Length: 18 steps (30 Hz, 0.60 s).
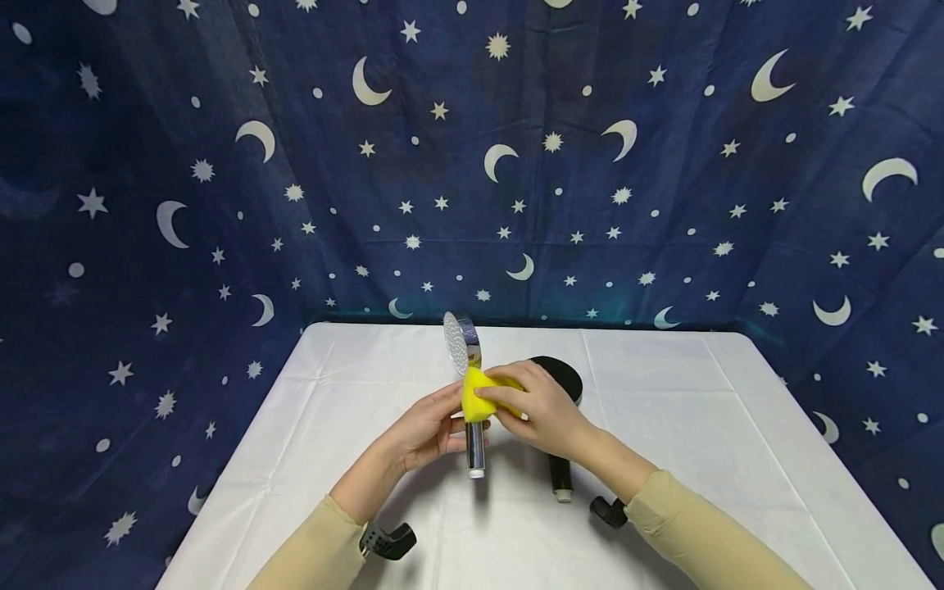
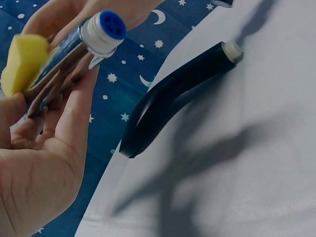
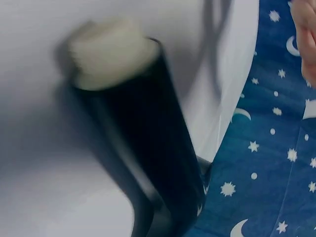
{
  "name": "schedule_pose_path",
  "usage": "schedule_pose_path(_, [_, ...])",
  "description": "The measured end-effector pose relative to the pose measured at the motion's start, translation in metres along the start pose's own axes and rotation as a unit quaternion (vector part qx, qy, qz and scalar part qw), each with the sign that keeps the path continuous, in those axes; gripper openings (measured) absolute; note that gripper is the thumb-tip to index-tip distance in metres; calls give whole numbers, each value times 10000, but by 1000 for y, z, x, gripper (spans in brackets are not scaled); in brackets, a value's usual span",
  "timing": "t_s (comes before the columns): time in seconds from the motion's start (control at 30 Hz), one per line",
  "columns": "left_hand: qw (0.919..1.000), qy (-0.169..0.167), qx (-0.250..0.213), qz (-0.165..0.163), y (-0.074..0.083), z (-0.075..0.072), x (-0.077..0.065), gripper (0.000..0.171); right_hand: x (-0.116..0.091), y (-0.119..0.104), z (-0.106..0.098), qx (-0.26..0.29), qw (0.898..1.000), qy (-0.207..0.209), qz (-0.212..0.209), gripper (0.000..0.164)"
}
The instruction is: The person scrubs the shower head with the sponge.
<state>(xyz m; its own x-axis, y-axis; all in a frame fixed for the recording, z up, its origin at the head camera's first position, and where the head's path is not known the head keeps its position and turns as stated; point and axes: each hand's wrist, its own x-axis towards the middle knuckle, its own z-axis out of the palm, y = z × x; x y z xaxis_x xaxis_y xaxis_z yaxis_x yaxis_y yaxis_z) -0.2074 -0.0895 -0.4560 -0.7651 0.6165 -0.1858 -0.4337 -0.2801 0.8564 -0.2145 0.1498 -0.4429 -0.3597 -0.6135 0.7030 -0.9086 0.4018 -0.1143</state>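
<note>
Head view shows, at lower centre of the frame, the left hand [image 1: 426, 428] holding the chrome shower head [image 1: 465, 344], which could twist loose if the right hand [image 1: 544, 414], pinching the yellow sponge [image 1: 476, 395], presses too hard.

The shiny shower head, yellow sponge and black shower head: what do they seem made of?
The shiny shower head looks chrome-finished, with mirror-like glints; plastic or metal underneath, I can't tell. The yellow sponge is probably soft foam: matte, seemingly bent. The black shower head is likely plastic, judging by its smooth sheen.
</note>
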Motion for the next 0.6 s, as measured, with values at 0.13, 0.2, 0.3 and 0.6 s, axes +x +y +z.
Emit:
schedule_pose_path(0.13, [9999, -121, -50, -35, 1, -1, -1, 51, 5, 4, 2, 51, 9995, 58, 301, 41])
schedule_pose_path(0.2, [9999, -108, -104, 55, 2, -3, 0, 51, 5, 3, 3, 124, 9994, 1, 336, 43])
schedule_pose_path(0.3, [9997, -71, -131, 213, 4, -5, 0, 51, 3, -2, 3, 217, 9991, -144, 342, 42])
schedule_pose_path(0.6, [9984, 414, -81, 368, 10, -8, 0, 44, -9, -19, -2, 335, 9976, -426, -430, 40])
